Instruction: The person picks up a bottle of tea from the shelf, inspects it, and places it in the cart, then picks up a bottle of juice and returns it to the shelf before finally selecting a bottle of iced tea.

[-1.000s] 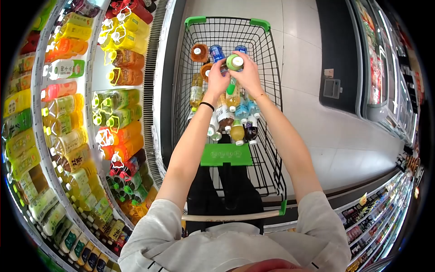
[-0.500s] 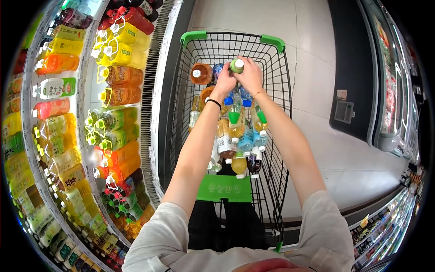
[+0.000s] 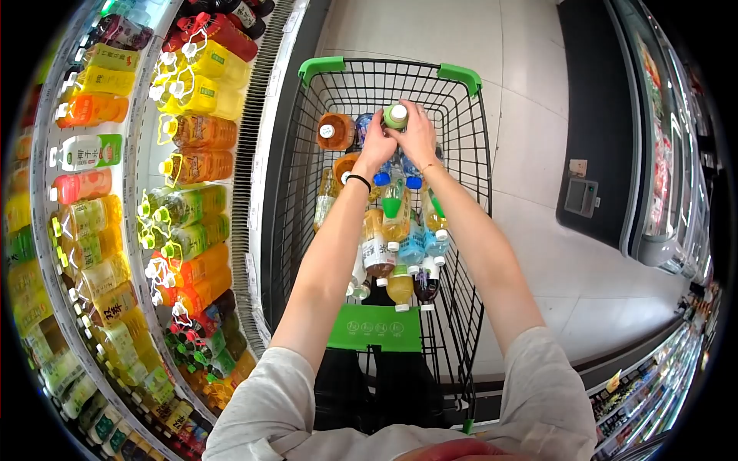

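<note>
Over the far part of the shopping cart [image 3: 478, 192], my left hand [image 3: 377, 144] and my right hand [image 3: 417, 137] are both closed around a green bottle [image 3: 395, 117] with a white cap. The bottle stands upright, its cap facing me; its lower part is hidden. Left of it sits a large brown drink bottle [image 3: 335, 132] with a white cap, and a blue-wrapped item [image 3: 363, 127] lies between. Below my wrists lie several more bottles, among them a green-capped bottle [image 3: 393, 207], a brown tea bottle [image 3: 378, 250] and a dark purple bottle [image 3: 426, 284].
A shelf of colourful drink bottles [image 3: 201, 142] runs along the left, close to the cart. The cart's green handle panel [image 3: 375, 329] is nearest my body. Pale floor tiles [image 3: 530, 192] and a dark-based chiller cabinet [image 3: 596, 115] lie to the right.
The view has shifted a little, so cart and shelf sit slightly left. My hands still hold the green bottle, with the right hand's fingers slightly repositioned around it.
</note>
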Motion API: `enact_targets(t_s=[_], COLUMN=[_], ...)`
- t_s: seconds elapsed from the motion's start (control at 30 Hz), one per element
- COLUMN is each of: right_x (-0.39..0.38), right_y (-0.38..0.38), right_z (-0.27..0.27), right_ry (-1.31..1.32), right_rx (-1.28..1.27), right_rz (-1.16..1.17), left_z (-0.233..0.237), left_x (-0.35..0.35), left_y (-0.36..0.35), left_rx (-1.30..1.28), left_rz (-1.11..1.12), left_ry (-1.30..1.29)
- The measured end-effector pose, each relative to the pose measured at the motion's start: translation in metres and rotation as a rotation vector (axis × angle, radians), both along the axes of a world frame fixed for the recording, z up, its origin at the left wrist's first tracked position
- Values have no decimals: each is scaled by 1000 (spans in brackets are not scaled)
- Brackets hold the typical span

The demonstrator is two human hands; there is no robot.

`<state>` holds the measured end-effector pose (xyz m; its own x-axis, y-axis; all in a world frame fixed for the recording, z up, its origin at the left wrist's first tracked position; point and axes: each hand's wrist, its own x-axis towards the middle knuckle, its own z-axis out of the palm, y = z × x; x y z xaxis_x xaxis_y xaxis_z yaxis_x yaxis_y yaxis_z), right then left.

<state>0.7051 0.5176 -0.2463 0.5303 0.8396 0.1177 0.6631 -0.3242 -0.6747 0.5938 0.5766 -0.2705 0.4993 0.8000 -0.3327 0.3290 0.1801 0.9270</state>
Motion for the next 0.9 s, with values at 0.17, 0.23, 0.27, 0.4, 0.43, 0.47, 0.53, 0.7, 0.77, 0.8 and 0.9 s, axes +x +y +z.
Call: enact_targets(t_s=[0.17,0.23,0.27,0.4,0.43,0.47,0.53,0.7,0.77,0.8,0.9], right_x=[4,3,3,-3,-5,-7,-8,-27,-41,-49,-72], right_y=[-2,-6,-7,-8,-9,-11,-15,-50,-74,-88,-133], right_z=[-8,-12,-15,-4,-2,2,8,22,32,30,60], right_ry=[-1,-1,40,111,115,92,76,86,85,224,174], right_rx=[-11,-70,-92,-55,-54,-64,-82,46,91,121,18], right_rz=[32,95,113,52,52,47,65,25,-83,-124,-202], left_z=[7,6,5,13,13,16,16,36,64,78,116], left_x=[-4,-8,-8,-16,-19,-21,-31,-68,-89,-100,-141], left_y=[-1,-4,-6,-14,-15,-16,-19,-49,-60,-69,-94], left_rx=[55,19,26,111,112,149,188,286,204,188,114], left_rz=[-34,-52,-70,-82,-83,-90,-96,117,27,25,-134], left_ry=[112,128,148,136,140,177,218,114,158,140,167])
